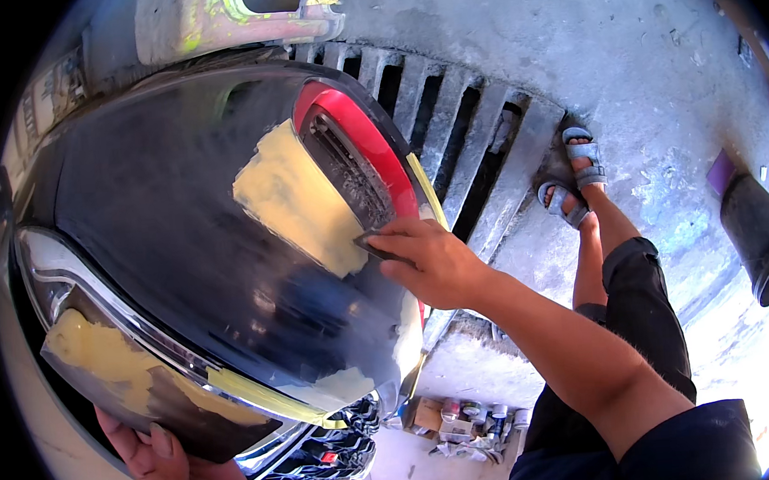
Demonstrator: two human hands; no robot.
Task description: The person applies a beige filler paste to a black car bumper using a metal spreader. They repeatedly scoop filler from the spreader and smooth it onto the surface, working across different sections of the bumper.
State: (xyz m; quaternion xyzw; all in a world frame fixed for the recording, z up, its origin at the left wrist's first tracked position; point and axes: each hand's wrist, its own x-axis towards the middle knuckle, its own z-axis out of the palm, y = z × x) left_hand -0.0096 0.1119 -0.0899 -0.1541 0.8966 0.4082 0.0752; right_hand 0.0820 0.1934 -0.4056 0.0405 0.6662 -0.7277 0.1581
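Bright light blew out the lower right

The scene was brightly lit, with a bluish cast across the concrete floor (640, 70) at the upper right and white glare swallowing detail at the lower right. Small, soft highlights dotted the dark panel (158, 193) left of centre. Gaps in the grate (480, 140) fell into deep shadow. The centre looked fairly sharp; straight edges bowed toward the frame's black, rounded rim.

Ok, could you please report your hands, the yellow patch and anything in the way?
Left hand holding smeared board. Right hand pinching dark spreader at edge of yellow patch. Patch mottled, on dark panel. Red-rimmed opening close beside it.
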